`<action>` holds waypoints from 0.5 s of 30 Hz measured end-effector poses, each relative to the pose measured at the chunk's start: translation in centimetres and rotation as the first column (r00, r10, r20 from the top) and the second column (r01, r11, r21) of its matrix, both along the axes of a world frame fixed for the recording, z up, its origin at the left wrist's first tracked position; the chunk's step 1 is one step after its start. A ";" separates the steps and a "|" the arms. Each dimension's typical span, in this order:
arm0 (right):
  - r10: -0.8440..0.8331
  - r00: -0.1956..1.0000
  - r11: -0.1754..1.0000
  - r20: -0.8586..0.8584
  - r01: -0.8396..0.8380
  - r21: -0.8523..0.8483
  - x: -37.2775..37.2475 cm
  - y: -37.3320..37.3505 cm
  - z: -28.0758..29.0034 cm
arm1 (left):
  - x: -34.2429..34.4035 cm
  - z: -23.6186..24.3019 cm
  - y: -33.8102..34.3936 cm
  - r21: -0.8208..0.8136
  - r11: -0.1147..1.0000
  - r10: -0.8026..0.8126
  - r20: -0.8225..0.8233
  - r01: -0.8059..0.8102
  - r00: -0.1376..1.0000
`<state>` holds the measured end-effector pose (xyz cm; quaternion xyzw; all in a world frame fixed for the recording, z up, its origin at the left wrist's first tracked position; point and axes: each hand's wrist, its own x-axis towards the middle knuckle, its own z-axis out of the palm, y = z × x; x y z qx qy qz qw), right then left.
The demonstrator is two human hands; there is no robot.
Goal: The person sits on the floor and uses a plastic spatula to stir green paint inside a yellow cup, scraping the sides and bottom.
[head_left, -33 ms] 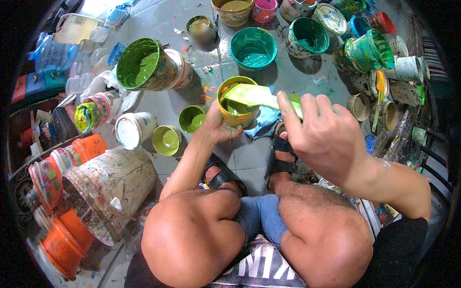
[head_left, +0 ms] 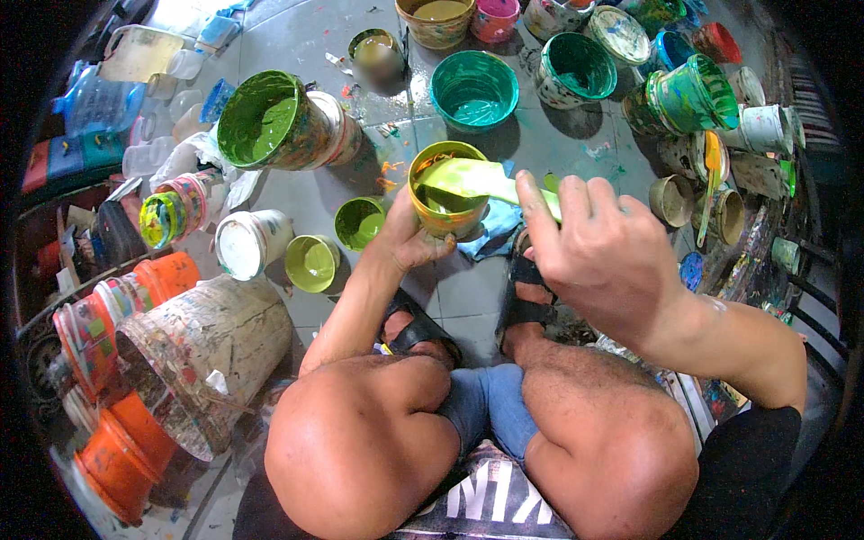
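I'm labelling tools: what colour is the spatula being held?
The spatula looks light yellow-green, best in the head view.

Two green cups (head_left: 360,229) crowd the left hand (head_left: 418,238) just on its left; a teal tub (head_left: 474,101) stands farther ahead. Beyond the right hand (head_left: 612,256), I see passable floor (head_left: 585,151) up to a bucket (head_left: 579,72).

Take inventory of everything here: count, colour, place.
cup: one, yellowish, centre
spatula: one, lime green, at cup mouth
cloth: one, blue, right of cup
small tubs: two, green, left of cup
bowl: one, teal, beyond cup
tall bucket: one, green inside, upper left
large bucket: one, grubby white, lower left
pails: several, orange, left edge
other containers: many, mixed colours, around
sandals: two, black, below cup
shorts: one, blue, bottom centre
legs: two, bare, lower centre
left hand: one, bare, round cup
right hand: one, bare, on spatula
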<state>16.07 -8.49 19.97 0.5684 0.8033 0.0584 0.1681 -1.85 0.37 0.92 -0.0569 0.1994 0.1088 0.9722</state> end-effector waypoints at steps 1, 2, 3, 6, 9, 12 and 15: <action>0.005 1.000 1.000 -0.012 -0.005 0.002 -0.1 0.2 -0.1 | 0.4 0.0 -0.2 0.031 1.000 -0.003 -0.017 0.003 1.000; 0.014 1.000 1.000 -0.025 -0.014 -0.004 -0.4 0.5 -0.1 | 0.7 -0.1 -0.4 0.063 0.998 -0.004 -0.032 0.006 0.999; 0.031 0.999 0.999 -0.043 -0.032 -0.023 -0.7 1.0 -0.1 | 0.7 -0.4 -0.5 0.093 0.995 -0.023 -0.144 0.037 0.989; 0.057 0.995 0.985 -0.085 -0.070 -0.158 -0.9 1.4 -0.3 | 0.6 -1.0 -0.8 0.181 0.975 -0.042 -0.413 0.127 0.910; 0.092 0.995 0.975 -0.030 -0.096 -0.199 -0.2 1.3 0.4 | 0.6 -1.1 -0.7 0.219 0.963 -0.030 -0.496 0.158 0.868; 0.072 0.997 0.984 0.020 -0.067 -0.164 0.3 1.7 1.7 | -0.1 -1.4 -0.6 0.239 0.962 -0.010 -0.460 0.135 0.888; 0.092 0.996 0.980 0.004 -0.089 -0.180 -0.4 1.7 0.7 | 0.1 -2.4 -0.6 0.247 0.966 0.036 -0.424 0.077 0.905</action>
